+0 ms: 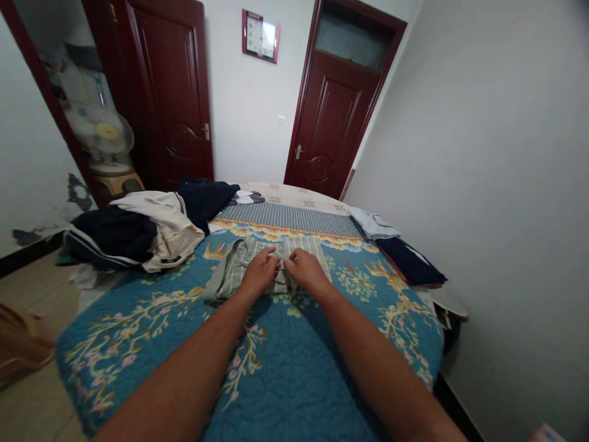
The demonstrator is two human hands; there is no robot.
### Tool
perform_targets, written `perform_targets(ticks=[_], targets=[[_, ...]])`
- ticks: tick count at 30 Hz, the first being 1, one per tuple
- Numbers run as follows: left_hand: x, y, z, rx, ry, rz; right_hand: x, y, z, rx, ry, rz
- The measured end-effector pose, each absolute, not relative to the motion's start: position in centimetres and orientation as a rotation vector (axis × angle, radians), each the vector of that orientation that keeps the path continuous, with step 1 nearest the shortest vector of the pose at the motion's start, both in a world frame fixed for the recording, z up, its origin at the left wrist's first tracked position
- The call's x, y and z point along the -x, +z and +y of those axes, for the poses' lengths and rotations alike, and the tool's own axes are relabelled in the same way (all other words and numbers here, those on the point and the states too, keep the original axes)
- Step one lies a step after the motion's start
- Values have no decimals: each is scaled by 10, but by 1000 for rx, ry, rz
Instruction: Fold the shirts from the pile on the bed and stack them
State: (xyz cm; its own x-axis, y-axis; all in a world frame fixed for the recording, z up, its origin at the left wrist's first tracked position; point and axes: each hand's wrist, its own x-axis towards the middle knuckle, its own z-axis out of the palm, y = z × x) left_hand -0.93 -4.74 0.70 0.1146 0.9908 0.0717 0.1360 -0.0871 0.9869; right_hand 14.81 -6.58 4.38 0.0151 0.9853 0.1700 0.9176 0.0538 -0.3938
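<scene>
A grey-green garment with white stripes lies partly folded on the blue patterned bedspread. Its left part is rumpled, while the right part lies flatter, folded over towards the middle. My left hand rests on the cloth left of centre, fingers slightly bent and apart. Close beside it, my right hand has its fingers closed at the edge of the folded right part. The fingertips of both hands are partly hidden. What kind of garment it is cannot be made out.
A loose heap of dark navy and cream clothes lies at the bed's left edge. Folded clothes, light blue and navy, lie along the right edge near the wall. A fan stands beyond the doorway at left.
</scene>
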Motion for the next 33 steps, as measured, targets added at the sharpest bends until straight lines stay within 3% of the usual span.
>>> perform_targets(ticks=[5, 9, 14, 21, 28, 33], targets=[[8, 5, -50, -1670, 1086, 1316, -174, 35, -68, 1695, 435, -1761], [3, 11, -62, -1885, 977, 1390, -219, 44, -60, 1727, 264, -1547], [-5, 14, -72, -2064, 797, 1430, -229, 19, -55, 1755, -28, -1879], [-3, 16, -76, -2198, 759, 1505, -212, -8, -49, 1934, 69, -2068], [-12, 13, -80, -2544, 1013, 1414, -213, -16, -50, 1829, -93, -2082], [-19, -1, -69, -2180, 1119, 1444, -215, -22, -46, 1633, -234, -2072]])
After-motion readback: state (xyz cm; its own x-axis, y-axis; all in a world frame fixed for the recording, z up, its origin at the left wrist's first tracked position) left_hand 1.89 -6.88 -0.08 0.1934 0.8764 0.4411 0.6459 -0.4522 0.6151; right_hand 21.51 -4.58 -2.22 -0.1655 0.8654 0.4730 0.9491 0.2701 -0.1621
